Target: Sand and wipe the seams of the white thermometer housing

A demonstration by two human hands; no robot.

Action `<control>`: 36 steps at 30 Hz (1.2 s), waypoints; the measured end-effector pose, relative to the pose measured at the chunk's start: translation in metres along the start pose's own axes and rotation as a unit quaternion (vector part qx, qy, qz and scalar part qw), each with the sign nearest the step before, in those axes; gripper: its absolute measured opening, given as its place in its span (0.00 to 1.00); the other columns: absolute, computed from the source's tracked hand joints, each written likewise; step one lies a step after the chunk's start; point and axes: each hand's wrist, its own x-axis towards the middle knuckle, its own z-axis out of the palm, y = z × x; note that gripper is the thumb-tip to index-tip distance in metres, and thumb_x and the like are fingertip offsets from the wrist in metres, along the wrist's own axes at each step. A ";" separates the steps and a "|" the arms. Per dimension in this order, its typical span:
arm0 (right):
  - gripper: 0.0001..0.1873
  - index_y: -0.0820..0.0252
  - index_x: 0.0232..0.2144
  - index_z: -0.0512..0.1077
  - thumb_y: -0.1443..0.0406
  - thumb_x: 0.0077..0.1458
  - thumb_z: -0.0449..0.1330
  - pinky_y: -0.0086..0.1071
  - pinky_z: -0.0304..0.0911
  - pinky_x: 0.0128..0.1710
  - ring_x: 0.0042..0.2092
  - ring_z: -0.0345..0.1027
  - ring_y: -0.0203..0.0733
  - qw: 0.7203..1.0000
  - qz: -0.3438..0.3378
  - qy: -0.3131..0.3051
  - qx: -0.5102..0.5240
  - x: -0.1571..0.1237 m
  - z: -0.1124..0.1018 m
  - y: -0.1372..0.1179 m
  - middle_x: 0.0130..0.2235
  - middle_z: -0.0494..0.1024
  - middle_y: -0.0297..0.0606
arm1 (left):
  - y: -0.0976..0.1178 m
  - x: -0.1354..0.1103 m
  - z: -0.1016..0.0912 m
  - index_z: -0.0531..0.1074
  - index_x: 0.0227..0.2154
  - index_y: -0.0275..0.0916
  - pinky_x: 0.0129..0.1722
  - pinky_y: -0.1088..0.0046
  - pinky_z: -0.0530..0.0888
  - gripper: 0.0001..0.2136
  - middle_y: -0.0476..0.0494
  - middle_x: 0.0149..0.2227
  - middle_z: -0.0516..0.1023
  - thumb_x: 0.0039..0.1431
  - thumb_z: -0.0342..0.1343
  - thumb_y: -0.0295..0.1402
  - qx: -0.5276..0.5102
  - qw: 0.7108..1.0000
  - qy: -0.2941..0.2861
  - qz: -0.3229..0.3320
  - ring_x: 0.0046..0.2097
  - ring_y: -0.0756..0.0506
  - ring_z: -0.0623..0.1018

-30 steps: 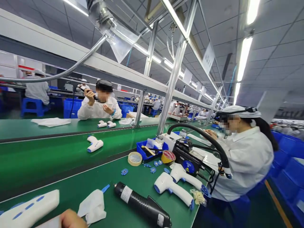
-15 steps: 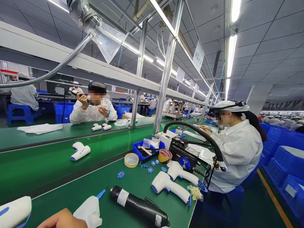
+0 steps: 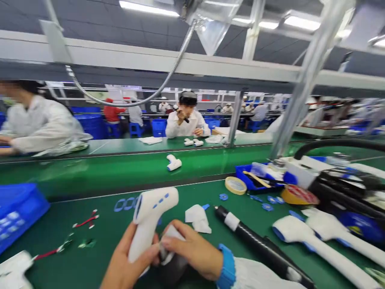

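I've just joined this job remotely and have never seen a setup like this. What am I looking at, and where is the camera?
This is a single view from a camera worn on a person's head, looking down at their bare hands over a green workbench. The left hand grips the handle of a white thermometer-shaped device. The right hand, with a blue wristband, pinches a small pale piece against it. A black electric screwdriver and two more white devices lie to the right.

A black electric screwdriver just beside the right hand blocks its way to the white thermometers; leftward, it can pass over the worktop to red-wired parts.
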 end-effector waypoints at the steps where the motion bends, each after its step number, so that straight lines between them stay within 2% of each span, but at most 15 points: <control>1: 0.21 0.61 0.32 0.65 0.52 0.43 0.62 0.24 0.54 0.30 0.29 0.59 0.33 0.999 0.003 -0.024 0.036 -0.001 0.001 -0.001 0.27 0.67 0.30 | 0.001 -0.001 0.004 0.63 0.35 0.40 0.24 0.79 0.68 0.24 0.53 0.21 0.71 0.33 0.67 0.37 -0.004 1.000 -0.001 0.012 0.22 0.52 0.69; 3: 0.21 0.62 0.35 0.65 0.52 0.46 0.60 0.25 0.56 0.34 0.33 0.62 0.35 0.992 0.013 -0.085 0.096 -0.003 0.005 -0.003 0.29 0.70 0.33 | 0.001 -0.002 0.010 0.63 0.36 0.39 0.23 0.79 0.67 0.24 0.52 0.21 0.70 0.34 0.66 0.40 -0.024 0.999 -0.018 0.022 0.21 0.52 0.68; 5: 0.21 0.62 0.33 0.66 0.50 0.47 0.59 0.27 0.57 0.34 0.33 0.64 0.36 0.977 0.039 -0.153 0.144 -0.005 0.008 -0.005 0.30 0.70 0.35 | 0.002 -0.002 0.013 0.63 0.37 0.38 0.20 0.78 0.66 0.24 0.52 0.20 0.68 0.37 0.64 0.43 -0.046 0.998 -0.052 0.000 0.20 0.52 0.67; 7: 0.23 0.62 0.30 0.67 0.47 0.46 0.57 0.28 0.59 0.33 0.31 0.65 0.37 0.967 0.067 -0.186 0.160 -0.005 0.009 -0.005 0.30 0.69 0.36 | 0.002 -0.001 0.012 0.63 0.38 0.37 0.17 0.77 0.64 0.23 0.51 0.17 0.68 0.42 0.60 0.46 -0.061 0.995 -0.076 -0.026 0.18 0.51 0.65; 8: 0.23 0.63 0.30 0.67 0.47 0.46 0.57 0.29 0.59 0.32 0.30 0.65 0.37 0.969 0.077 -0.176 0.155 -0.004 0.009 -0.004 0.30 0.69 0.36 | 0.002 0.000 0.010 0.64 0.39 0.36 0.17 0.76 0.65 0.23 0.50 0.17 0.68 0.45 0.56 0.48 -0.066 0.995 -0.070 -0.037 0.18 0.50 0.66; 10: 0.24 0.62 0.32 0.68 0.46 0.46 0.57 0.28 0.59 0.31 0.29 0.64 0.36 0.984 0.081 -0.109 0.115 -0.002 0.005 -0.004 0.29 0.69 0.35 | 0.002 0.005 0.007 0.65 0.38 0.34 0.20 0.74 0.67 0.22 0.48 0.16 0.68 0.51 0.49 0.49 -0.076 0.995 -0.025 -0.054 0.18 0.49 0.67; 12: 0.24 0.61 0.35 0.69 0.47 0.46 0.58 0.26 0.58 0.32 0.31 0.63 0.35 0.997 0.055 -0.031 0.053 0.001 0.000 -0.004 0.29 0.71 0.35 | -0.001 0.012 0.004 0.68 0.35 0.33 0.21 0.73 0.68 0.22 0.46 0.17 0.70 0.54 0.44 0.49 -0.098 0.992 0.026 -0.075 0.19 0.49 0.68; 14: 0.23 0.60 0.36 0.69 0.48 0.47 0.58 0.25 0.57 0.33 0.33 0.62 0.36 1.000 0.014 0.012 -0.010 0.003 -0.004 -0.005 0.31 0.71 0.35 | -0.006 0.017 0.003 0.69 0.33 0.32 0.19 0.74 0.67 0.21 0.44 0.20 0.71 0.56 0.43 0.48 -0.128 0.986 0.047 -0.099 0.19 0.50 0.68; 18: 0.18 0.59 0.35 0.68 0.52 0.49 0.59 0.25 0.58 0.31 0.32 0.61 0.35 0.994 -0.052 0.036 -0.091 0.002 -0.004 -0.006 0.30 0.71 0.33 | -0.018 0.018 0.006 0.69 0.28 0.30 0.19 0.76 0.67 0.18 0.44 0.22 0.71 0.57 0.44 0.43 -0.151 0.978 0.045 -0.134 0.20 0.51 0.68; 24: 0.13 0.57 0.37 0.68 0.56 0.52 0.57 0.24 0.54 0.21 0.27 0.60 0.35 0.977 -0.080 0.088 -0.175 -0.001 0.001 0.000 0.31 0.72 0.34 | -0.025 0.013 0.013 0.68 0.33 0.31 0.16 0.78 0.64 0.19 0.48 0.16 0.68 0.56 0.45 0.45 -0.113 0.978 0.000 -0.177 0.16 0.52 0.66; 28: 0.09 0.56 0.34 0.70 0.58 0.54 0.56 0.26 0.57 0.27 0.29 0.63 0.36 0.946 -0.117 0.115 -0.281 0.000 -0.001 0.000 0.32 0.73 0.34 | -0.026 0.013 0.015 0.67 0.29 0.32 0.17 0.78 0.65 0.18 0.46 0.15 0.69 0.55 0.46 0.46 -0.085 0.979 -0.019 -0.184 0.16 0.51 0.67; 32: 0.07 0.56 0.33 0.69 0.61 0.55 0.54 0.28 0.57 0.36 0.36 0.63 0.39 0.911 -0.173 0.128 -0.353 0.000 0.001 -0.001 0.34 0.72 0.33 | -0.026 0.012 0.016 0.65 0.27 0.34 0.16 0.77 0.66 0.18 0.48 0.15 0.67 0.52 0.48 0.48 -0.064 0.982 0.003 -0.179 0.16 0.51 0.67; 36: 0.07 0.56 0.33 0.68 0.61 0.56 0.52 0.28 0.57 0.37 0.35 0.64 0.38 0.906 -0.175 0.090 -0.376 -0.003 0.006 0.001 0.33 0.72 0.32 | -0.025 0.010 0.015 0.68 0.30 0.34 0.13 0.79 0.63 0.26 0.50 0.13 0.65 0.51 0.42 0.55 -0.019 0.985 0.001 -0.172 0.15 0.51 0.66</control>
